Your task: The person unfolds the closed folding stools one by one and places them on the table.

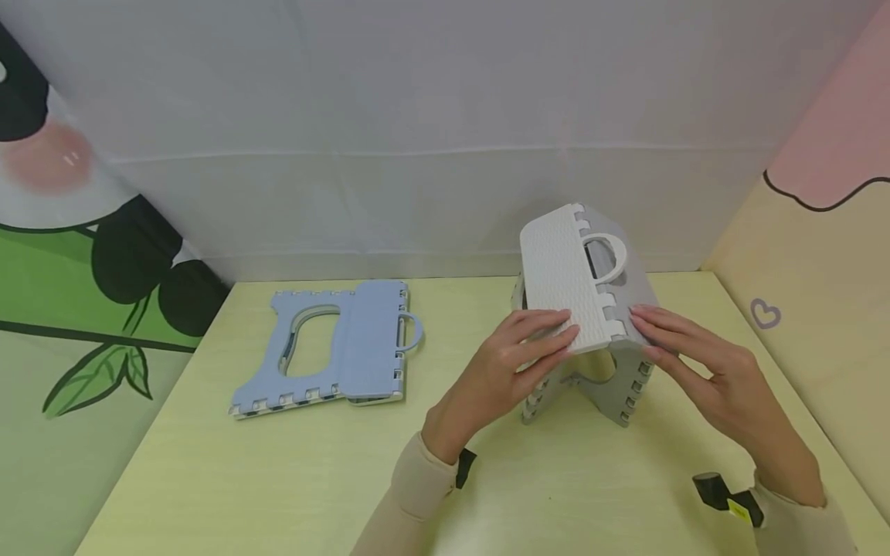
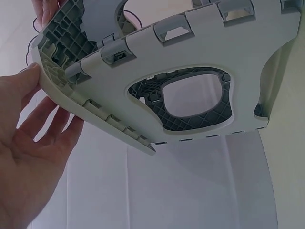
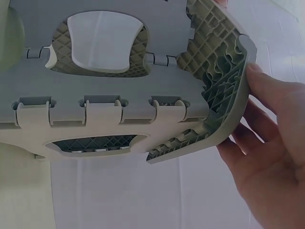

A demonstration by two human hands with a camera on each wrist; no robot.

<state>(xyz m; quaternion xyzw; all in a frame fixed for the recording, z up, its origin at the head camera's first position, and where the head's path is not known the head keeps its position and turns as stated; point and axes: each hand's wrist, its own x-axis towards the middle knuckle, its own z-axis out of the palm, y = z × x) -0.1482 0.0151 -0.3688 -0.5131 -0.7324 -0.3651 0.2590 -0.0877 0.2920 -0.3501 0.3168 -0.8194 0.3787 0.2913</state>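
Observation:
A white and grey folding step stool [image 1: 556, 270] stands half-folded at the right of the table, its two seat halves sloping down from a raised middle hinge. A white loop handle [image 1: 616, 259] sticks out at that hinge. My left hand [image 1: 490, 374] grips the near edge of the white seat half, fingers on its textured top. On the grey seat half, my right hand [image 1: 723, 378] holds the near outer edge between thumb and fingers. Both wrist views show the stool's ribbed underside [image 3: 219, 71] and hinged legs, with the thumbs at the rim.
A blue folding stool [image 1: 371, 340] lies folded flat on the pale yellow table [image 1: 334, 479], to the left, its loop handle pointing right. Behind the table hangs a white cloth wall [image 1: 417, 208]. A painted side panel [image 1: 820, 309] borders the table's right edge.

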